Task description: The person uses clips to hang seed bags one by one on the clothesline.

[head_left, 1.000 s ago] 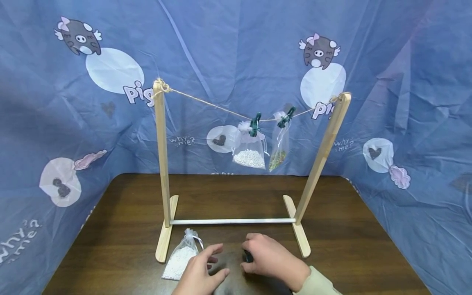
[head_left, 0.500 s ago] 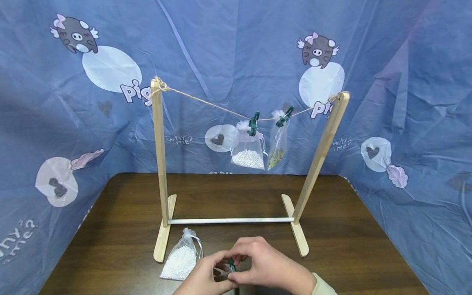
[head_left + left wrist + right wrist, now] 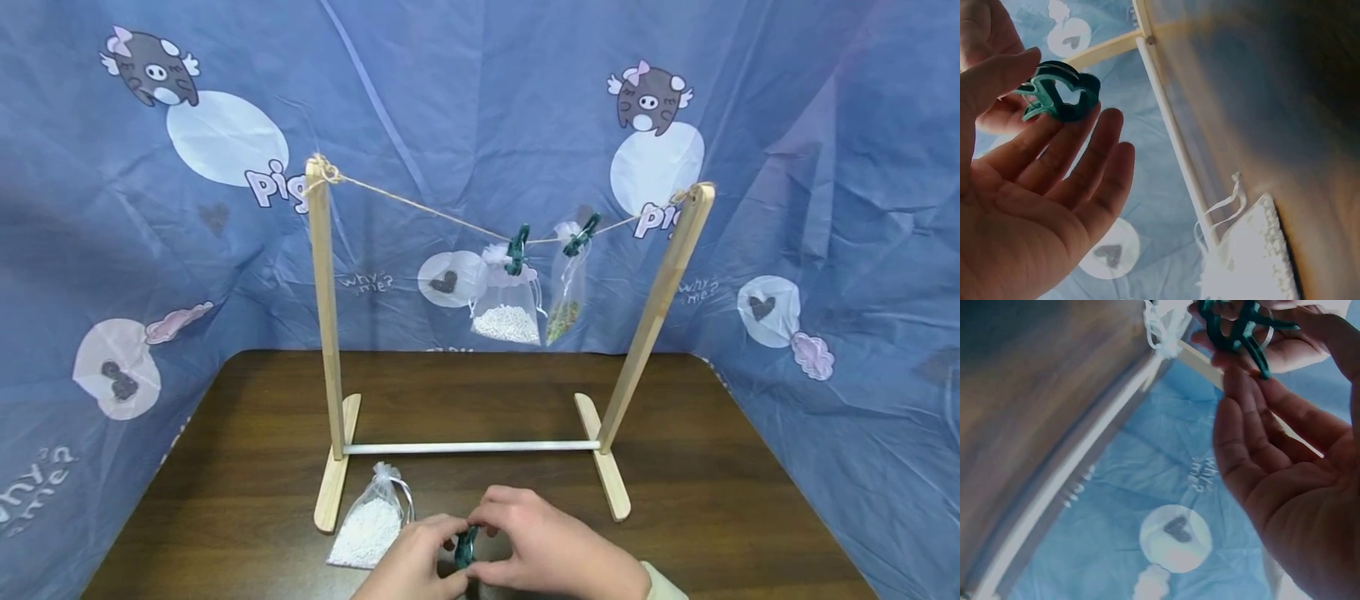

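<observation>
A dark green spring clip [image 3: 466, 547] is held between my two hands, low in the head view. My left hand [image 3: 420, 557] pinches it between thumb and fingers; the left wrist view shows the clip [image 3: 1063, 94] with its jaws together. My right hand [image 3: 543, 542] reaches in from the other side, and in the right wrist view its fingers are at the handles of the clip [image 3: 1244, 331]. Just left of my left hand, a sheer drawstring bag [image 3: 367, 527] of white granules lies on the table. The left hand hides part of the clip in the head view.
A wooden stand [image 3: 324, 308] with a white crossbar [image 3: 472, 448] rises behind the hands. On its sagging twine [image 3: 405, 200], two green clips hold a bag of white beads [image 3: 506, 321] and a bag with greenish contents [image 3: 564, 312]. Blue printed cloth [image 3: 480, 100] surrounds the brown table [image 3: 247, 417].
The hands were apart, with the clip in my right hand. They have come together, and my left hand has taken hold of the clip too. The bag on the table stays put.
</observation>
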Motion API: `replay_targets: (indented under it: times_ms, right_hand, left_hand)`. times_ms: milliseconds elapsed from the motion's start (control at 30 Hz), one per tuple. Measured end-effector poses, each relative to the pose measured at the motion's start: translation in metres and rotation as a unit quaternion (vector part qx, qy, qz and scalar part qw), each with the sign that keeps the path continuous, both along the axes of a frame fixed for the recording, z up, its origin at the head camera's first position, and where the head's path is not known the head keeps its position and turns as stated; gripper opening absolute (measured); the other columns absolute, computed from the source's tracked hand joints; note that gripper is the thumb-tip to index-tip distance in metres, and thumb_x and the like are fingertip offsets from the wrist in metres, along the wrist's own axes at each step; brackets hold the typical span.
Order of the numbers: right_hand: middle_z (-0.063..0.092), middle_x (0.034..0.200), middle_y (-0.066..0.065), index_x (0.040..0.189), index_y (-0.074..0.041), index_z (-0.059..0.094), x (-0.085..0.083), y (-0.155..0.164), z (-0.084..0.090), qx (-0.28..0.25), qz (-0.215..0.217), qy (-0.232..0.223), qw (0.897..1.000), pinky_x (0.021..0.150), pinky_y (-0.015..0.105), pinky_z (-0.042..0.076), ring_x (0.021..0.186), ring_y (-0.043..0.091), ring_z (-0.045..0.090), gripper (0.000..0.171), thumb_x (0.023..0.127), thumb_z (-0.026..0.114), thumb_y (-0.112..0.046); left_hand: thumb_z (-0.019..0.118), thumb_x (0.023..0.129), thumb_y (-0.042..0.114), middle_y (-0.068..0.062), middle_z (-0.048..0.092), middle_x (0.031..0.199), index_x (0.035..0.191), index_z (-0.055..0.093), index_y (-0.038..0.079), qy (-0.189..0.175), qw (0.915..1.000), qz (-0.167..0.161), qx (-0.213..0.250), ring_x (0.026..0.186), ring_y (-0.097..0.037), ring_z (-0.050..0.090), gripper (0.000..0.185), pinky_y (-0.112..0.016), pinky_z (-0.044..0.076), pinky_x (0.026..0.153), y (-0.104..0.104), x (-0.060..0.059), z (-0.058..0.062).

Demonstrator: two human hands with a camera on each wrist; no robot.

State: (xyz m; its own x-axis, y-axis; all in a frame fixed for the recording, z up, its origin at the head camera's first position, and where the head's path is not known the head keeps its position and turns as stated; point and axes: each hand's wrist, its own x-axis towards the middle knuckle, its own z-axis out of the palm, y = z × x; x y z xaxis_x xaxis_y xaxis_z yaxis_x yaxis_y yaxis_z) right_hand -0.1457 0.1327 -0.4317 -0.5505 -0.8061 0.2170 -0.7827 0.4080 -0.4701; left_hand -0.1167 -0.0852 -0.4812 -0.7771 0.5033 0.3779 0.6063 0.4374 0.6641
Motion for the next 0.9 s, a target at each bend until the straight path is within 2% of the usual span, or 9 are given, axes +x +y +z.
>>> replay_targets:
  times_ms: [167,300,433,567,667,800,900]
  right_hand:
    - [0.054,0.094,-0.016,0.108,-0.014,0.073,0.004,0.007,0.007,0.043,-0.012,0.005,0.999,0.067,0.009,0.042,0.077,-0.004,0.051,0.023,0.090,0.077,-0.027]
    - [0.056,0.099,-0.016,0.110,-0.014,0.072,0.005,0.014,0.006,0.016,-0.012,-0.007,1.000,0.069,0.009,0.044,0.081,-0.005,0.052,0.024,0.088,0.078,-0.022]
    - [0.059,0.105,-0.014,0.114,-0.015,0.070,0.006,0.019,0.002,-0.048,0.007,0.004,0.999,0.073,0.012,0.048,0.086,-0.003,0.055,0.029,0.087,0.078,-0.015]
    - [0.058,0.112,-0.014,0.121,-0.015,0.067,0.010,0.019,0.002,-0.091,0.019,0.009,0.996,0.079,0.014,0.049,0.093,0.000,0.057,0.033,0.090,0.077,-0.015]
    - [0.057,0.115,-0.013,0.125,-0.014,0.066,0.011,0.020,0.003,-0.102,0.020,0.024,0.994,0.081,0.016,0.050,0.095,0.001,0.058,0.034,0.093,0.076,-0.020]
    - [0.057,0.114,-0.012,0.125,-0.014,0.065,0.012,0.022,0.002,-0.115,0.027,0.075,0.990,0.082,0.015,0.049,0.096,0.000,0.057,0.035,0.092,0.077,-0.021]
    - [0.057,0.114,-0.012,0.123,-0.013,0.065,0.014,0.024,0.000,-0.128,0.031,0.111,0.985,0.084,0.015,0.048,0.097,-0.002,0.056,0.036,0.090,0.078,-0.021]
  left_hand:
    - [0.087,0.074,0.016,0.006,0.065,0.098,0.110,0.073,0.006,0.061,0.9968,0.039,-0.035,0.088,-0.006,0.060,0.040,-0.029,0.052,0.072,0.001,0.005,0.006]
    - [0.091,0.070,0.019,0.005,0.066,0.097,0.111,0.072,0.004,0.126,0.9900,0.055,-0.033,0.086,-0.007,0.061,0.047,-0.029,0.053,0.072,0.000,0.008,0.006]
    - [0.092,0.070,0.013,0.004,0.067,0.094,0.113,0.072,0.003,0.137,0.9898,0.028,0.028,0.084,-0.004,0.061,0.049,-0.021,0.051,0.070,-0.007,0.008,0.006]
    - [0.093,0.068,0.009,0.005,0.066,0.091,0.113,0.071,0.002,0.165,0.9828,0.004,0.083,0.080,-0.002,0.060,0.050,-0.015,0.049,0.069,-0.012,0.007,0.011]
    - [0.093,0.073,0.013,0.003,0.067,0.094,0.115,0.070,0.001,0.204,0.9743,-0.005,0.096,0.082,-0.005,0.062,0.049,-0.016,0.050,0.071,-0.013,0.006,0.014]
    - [0.087,0.084,0.022,0.001,0.069,0.099,0.119,0.070,0.000,0.217,0.9695,-0.022,0.111,0.085,-0.009,0.066,0.045,-0.018,0.052,0.075,-0.013,0.006,0.016]
    - [0.085,0.087,0.024,0.000,0.070,0.101,0.120,0.069,-0.001,0.219,0.9676,-0.033,0.122,0.087,-0.011,0.067,0.044,-0.020,0.053,0.075,-0.012,0.006,0.015]
